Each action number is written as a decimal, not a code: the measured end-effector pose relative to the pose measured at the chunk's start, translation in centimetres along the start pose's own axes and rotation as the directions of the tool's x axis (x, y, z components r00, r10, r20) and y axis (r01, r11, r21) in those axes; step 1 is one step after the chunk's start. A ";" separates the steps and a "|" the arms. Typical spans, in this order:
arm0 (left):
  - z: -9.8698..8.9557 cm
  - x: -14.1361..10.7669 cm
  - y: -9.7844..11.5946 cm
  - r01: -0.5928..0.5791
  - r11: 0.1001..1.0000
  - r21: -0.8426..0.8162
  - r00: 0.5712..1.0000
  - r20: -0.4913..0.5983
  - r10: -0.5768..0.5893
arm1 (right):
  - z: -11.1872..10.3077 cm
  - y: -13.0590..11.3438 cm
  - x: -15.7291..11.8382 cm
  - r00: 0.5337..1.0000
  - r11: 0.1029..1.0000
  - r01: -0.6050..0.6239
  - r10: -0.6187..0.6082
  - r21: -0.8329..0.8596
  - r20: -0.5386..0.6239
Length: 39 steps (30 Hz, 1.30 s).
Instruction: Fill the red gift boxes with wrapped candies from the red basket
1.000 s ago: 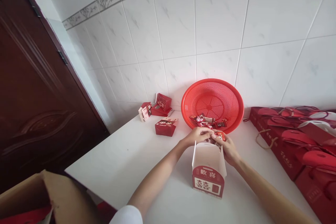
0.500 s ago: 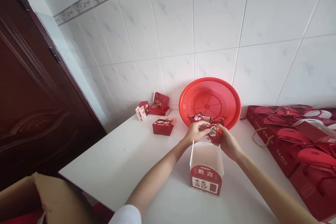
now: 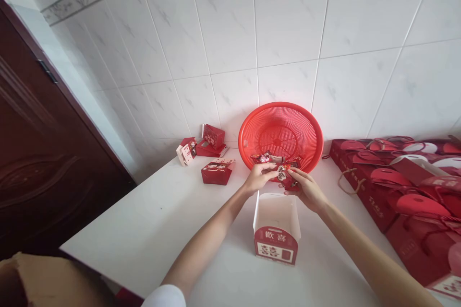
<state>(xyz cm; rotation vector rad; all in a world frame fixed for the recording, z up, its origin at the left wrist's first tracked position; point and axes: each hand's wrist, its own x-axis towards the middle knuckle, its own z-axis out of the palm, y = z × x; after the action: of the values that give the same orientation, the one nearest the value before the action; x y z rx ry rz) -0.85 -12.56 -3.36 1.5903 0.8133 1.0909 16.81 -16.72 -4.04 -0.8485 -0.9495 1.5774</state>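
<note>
Between my two hands is a red wrapped candy packet (image 3: 284, 176) with light lettering and gold patches. My left hand (image 3: 260, 177) pinches its left side, and my right hand (image 3: 309, 191) grips its right side from above and below. Right behind them, several wrapped candies (image 3: 264, 157) lie in the low front of a red mesh basket (image 3: 281, 111), which leans on the wall. Below my hands stands an open red and white gift box (image 3: 276, 245), its lid flaps up and its pale inside showing. How many packets I hold cannot be made out.
Small red cartons (image 3: 218, 172) lie at the back left of the white table (image 3: 144, 230). On the right, a big red carton (image 3: 363, 192) is packed with red gift boxes. A brown cardboard box (image 3: 54, 278) stands below the table's left edge, near a dark door (image 3: 54, 153).
My fingers have spread along the packet, and its front now faces me more openly. The whole view has shifted slightly; the gift box and basket stay in place on the table.
</note>
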 end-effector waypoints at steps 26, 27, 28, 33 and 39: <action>-0.4 7.6 -0.1 -0.219 0.711 0.668 0.969 0.233 0.079 | -1.7 -1.2 0.0 0.995 0.998 0.055 -0.056 -0.008 -0.080; 0.1 8.1 -0.3 -0.220 0.704 0.676 0.966 0.249 0.062 | -1.7 -0.9 0.0 0.996 0.998 0.059 -0.060 -0.023 -0.061; 0.5 8.6 -0.5 -0.215 0.692 0.689 0.965 0.257 0.045 | -1.8 -0.5 0.0 0.997 0.998 0.056 -0.057 -0.035 -0.049; 1.9 9.9 -1.6 -0.164 0.593 0.788 0.968 0.244 -0.056 | -2.3 1.7 0.1 0.999 0.997 -0.014 0.011 -0.073 -0.032; 2.7 10.4 -1.7 -0.137 0.588 0.797 0.974 0.218 -0.068 | -2.3 2.5 0.1 1.000 0.996 -0.017 0.017 -0.088 0.004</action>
<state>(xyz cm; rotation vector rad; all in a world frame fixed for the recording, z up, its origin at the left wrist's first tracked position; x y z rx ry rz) 5.46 -3.74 -2.58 2.4557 1.2263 0.5157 17.79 -16.59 -7.30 -0.9167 -1.0235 1.5620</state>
